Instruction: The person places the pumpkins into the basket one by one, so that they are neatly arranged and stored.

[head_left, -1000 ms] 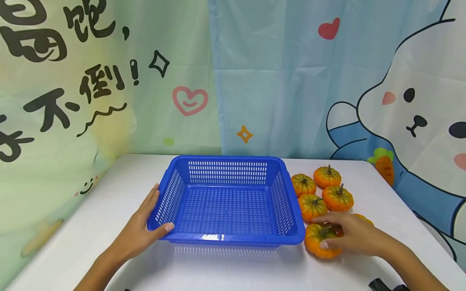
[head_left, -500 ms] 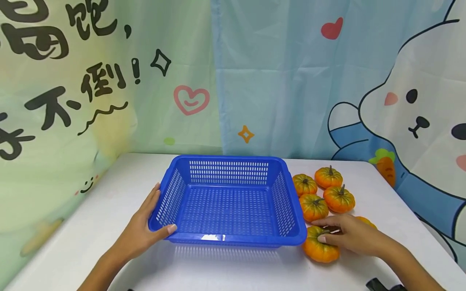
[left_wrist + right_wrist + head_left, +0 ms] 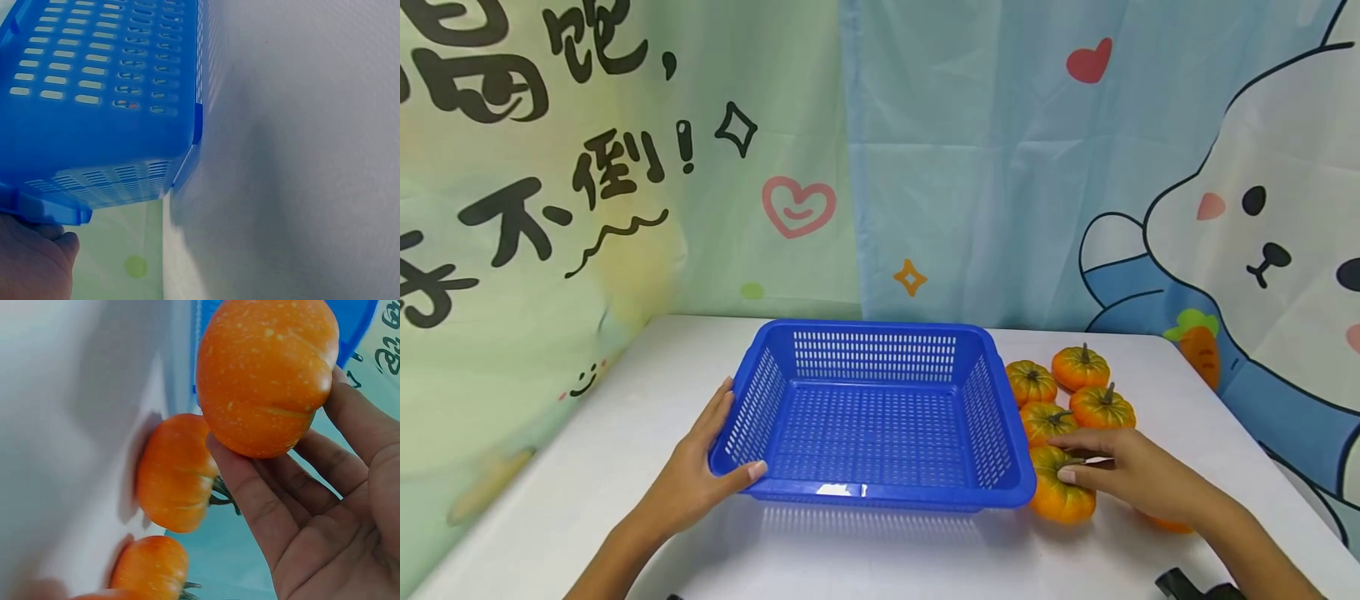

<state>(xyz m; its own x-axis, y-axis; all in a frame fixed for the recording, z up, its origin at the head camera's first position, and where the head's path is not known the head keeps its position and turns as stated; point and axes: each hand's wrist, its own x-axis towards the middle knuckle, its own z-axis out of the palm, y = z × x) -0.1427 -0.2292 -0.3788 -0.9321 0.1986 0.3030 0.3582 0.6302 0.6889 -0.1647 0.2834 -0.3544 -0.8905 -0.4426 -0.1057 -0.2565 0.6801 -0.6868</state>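
Note:
A blue plastic basket (image 3: 880,496) with slotted sides stands on the white table. My left hand (image 3: 703,471) grips its front left corner, thumb over the rim and fingers along the outer side; in the left wrist view the left hand (image 3: 34,256) shows under the rim. At the basket's right side, my right hand (image 3: 1131,471) holds a small orange pumpkin (image 3: 1063,492) between thumb and fingers. The right wrist view shows this pumpkin (image 3: 269,381) raised off the table at the fingertips, its underside toward the camera.
Behind the held one, several more pumpkins (image 3: 1102,407) cluster to the right of the basket. Another pumpkin (image 3: 1172,525) is mostly hidden by the right wrist. A black object (image 3: 1195,583) lies at the lower right edge. A printed curtain (image 3: 955,167) hangs behind the table.
My right hand has tightened on the front pumpkin and raised it slightly. The pumpkin behind that hand now shows below the wrist instead of above it. My left hand keeps its place on the basket.

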